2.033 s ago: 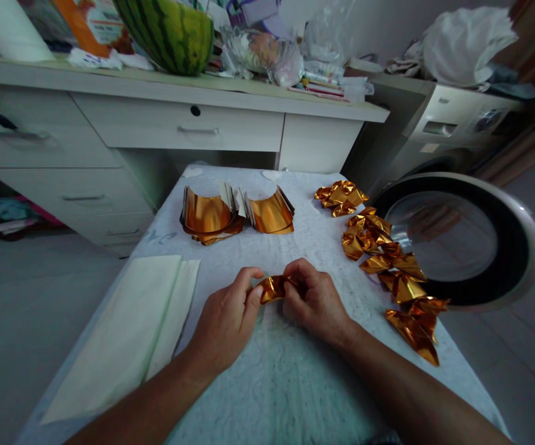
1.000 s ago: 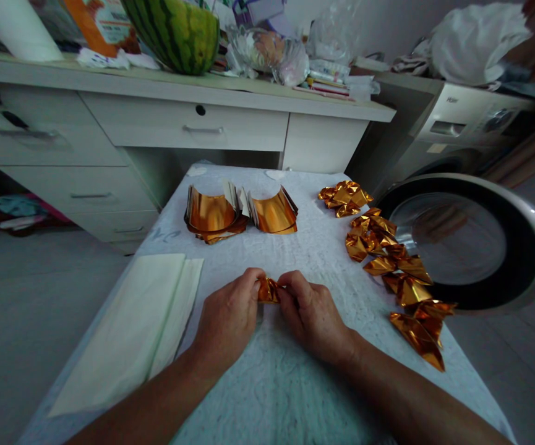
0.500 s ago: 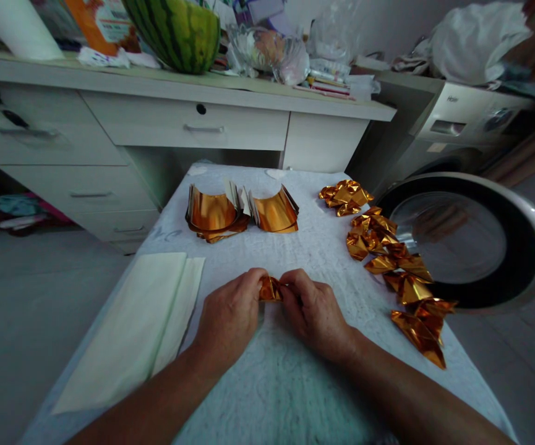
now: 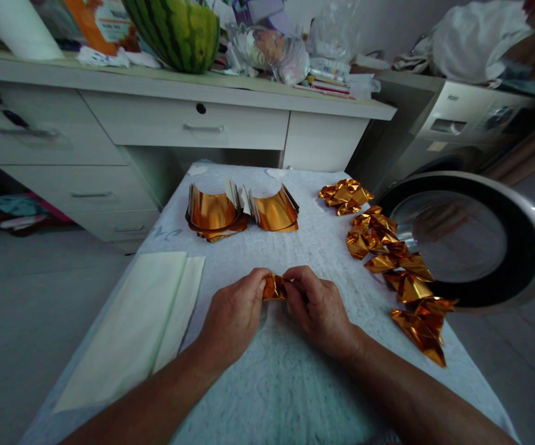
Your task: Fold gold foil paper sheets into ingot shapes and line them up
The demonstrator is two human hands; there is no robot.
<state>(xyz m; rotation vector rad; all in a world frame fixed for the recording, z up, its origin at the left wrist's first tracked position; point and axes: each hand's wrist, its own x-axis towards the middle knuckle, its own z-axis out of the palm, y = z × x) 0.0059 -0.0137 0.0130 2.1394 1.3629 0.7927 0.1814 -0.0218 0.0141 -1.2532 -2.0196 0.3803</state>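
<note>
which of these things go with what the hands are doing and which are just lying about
In the work:
foil piece, held between left hand and right hand
curved foil sheets
folded foil pieces
pale sheets, perhaps

Lying about, seemingly:
watermelon
orange packet
white bag
</note>
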